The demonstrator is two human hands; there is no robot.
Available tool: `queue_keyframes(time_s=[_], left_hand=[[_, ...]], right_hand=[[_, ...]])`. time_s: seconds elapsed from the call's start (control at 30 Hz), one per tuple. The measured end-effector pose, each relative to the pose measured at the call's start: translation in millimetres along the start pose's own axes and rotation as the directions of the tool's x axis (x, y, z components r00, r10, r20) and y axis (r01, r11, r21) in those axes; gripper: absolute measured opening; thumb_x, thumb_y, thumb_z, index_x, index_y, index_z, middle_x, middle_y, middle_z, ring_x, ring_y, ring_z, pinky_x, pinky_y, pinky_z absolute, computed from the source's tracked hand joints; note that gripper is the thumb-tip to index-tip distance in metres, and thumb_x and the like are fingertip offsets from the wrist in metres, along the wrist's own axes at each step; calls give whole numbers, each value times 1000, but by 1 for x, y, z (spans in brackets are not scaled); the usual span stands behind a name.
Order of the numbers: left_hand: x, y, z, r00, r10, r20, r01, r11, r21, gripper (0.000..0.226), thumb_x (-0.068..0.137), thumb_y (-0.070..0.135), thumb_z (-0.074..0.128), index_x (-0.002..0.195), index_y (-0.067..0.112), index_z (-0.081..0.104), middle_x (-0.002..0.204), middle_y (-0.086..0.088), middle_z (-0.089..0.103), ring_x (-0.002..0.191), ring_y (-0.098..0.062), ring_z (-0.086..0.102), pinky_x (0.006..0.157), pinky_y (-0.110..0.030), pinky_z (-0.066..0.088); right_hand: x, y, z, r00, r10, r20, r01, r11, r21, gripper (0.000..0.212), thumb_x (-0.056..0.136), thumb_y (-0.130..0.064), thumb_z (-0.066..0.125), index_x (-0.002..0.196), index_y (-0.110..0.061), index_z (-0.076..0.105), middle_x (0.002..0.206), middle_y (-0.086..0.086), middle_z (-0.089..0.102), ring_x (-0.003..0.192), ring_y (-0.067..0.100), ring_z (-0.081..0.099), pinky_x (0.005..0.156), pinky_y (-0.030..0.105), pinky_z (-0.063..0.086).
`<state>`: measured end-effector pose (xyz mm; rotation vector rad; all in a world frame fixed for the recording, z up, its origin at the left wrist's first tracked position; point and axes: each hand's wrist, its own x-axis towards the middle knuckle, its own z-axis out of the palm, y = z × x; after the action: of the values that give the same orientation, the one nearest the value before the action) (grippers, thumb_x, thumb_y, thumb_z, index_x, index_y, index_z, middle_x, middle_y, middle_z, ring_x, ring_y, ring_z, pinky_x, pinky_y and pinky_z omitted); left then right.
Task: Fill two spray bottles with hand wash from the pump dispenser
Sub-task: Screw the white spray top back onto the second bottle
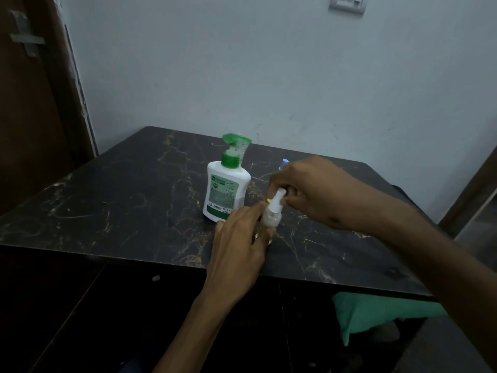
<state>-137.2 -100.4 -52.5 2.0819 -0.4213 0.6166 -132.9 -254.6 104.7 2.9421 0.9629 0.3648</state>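
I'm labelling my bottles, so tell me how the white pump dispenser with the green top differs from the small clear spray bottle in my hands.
The white pump dispenser with the green top is opaque and clearly larger; the small clear spray bottle is see-through with a white nozzle. The dispenser stands free on the dark marble-patterned table; the spray bottle is held by the left hand at its body and the right hand at its nozzle. Both are upright.

Looks like a home room, dimly lit. Cues: plain painted wall (295,63) with scuff marks, household switch plate (347,2) up top, brown wooden door (35,103) with metal latch (27,36) at left, dark marble-pattern table (121,200) pushed against the wall, green cloth (376,310) underneath.
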Motion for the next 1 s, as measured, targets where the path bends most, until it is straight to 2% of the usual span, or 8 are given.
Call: queue_keyframes(time_s=[0.23,0.33,0.43,0.57,0.67,0.83,0.9,1.0], left_hand=[[0,7,-1,1000,-6,-3,6,1000,7,25,98,31,70,121,34,63,108,18,64,91,-5,55,88,-51,52],[-1,7,-2,1000,-4,-9,4,1000,-4,27,97,31,71,122,35,62,107,18,64,93,-4,55,88,-49,52],[-1,6,-1,1000,-2,-13,2,1000,-4,24,100,33,68,123,35,61,108,20,64,94,-3,55,88,-48,52],[-1,5,0,1000,-15,-4,15,1000,18,27,101,39,65,128,33,61,114,19,64,99,-6,56,90,-49,51],[-3,7,-1,1000,-16,2,16,1000,4,26,100,35,67,125,38,60,113,22,63,98,-1,55,91,-49,51],[-2,8,-1,998,-45,-34,44,999,-30,37,97,29,71,132,35,61,111,22,64,102,-1,56,94,-50,52],[-2,8,-2,998,-51,-40,50,998,-42,36,97,28,72,131,33,62,111,22,64,103,-2,56,94,-51,51],[-3,9,-3,999,-47,-24,46,998,-41,33,98,32,70,129,39,60,110,23,64,101,0,57,93,-50,52]], right_hand=[[3,4,16,991,118,-62,-128,972,-199,51,100,-65,41,67,-27,34,67,-6,40,57,11,37,52,32,26],[2,5,20,991,97,-96,-110,984,-138,53,99,-68,39,69,-24,45,65,-7,44,57,12,44,51,32,27],[-3,8,19,999,28,-31,-27,999,28,11,93,-44,63,96,-33,63,79,-18,57,75,6,57,60,25,38],[-5,7,18,1000,30,-1,-30,992,125,24,85,-12,69,97,-34,66,89,-16,67,76,-1,60,66,23,49],[-3,11,23,998,55,1,-55,993,107,7,92,-32,72,95,-29,67,88,-12,67,76,4,60,65,27,48],[7,7,36,983,161,-84,-172,972,-158,52,94,-72,45,75,-24,49,70,-6,48,62,14,47,56,33,41],[10,5,37,979,175,-109,-193,962,-193,57,93,-77,39,69,-26,40,67,-5,44,59,14,44,54,32,38],[5,8,31,987,142,-75,-145,989,-35,45,92,-71,52,78,-28,54,75,-7,57,64,9,52,58,31,43]])
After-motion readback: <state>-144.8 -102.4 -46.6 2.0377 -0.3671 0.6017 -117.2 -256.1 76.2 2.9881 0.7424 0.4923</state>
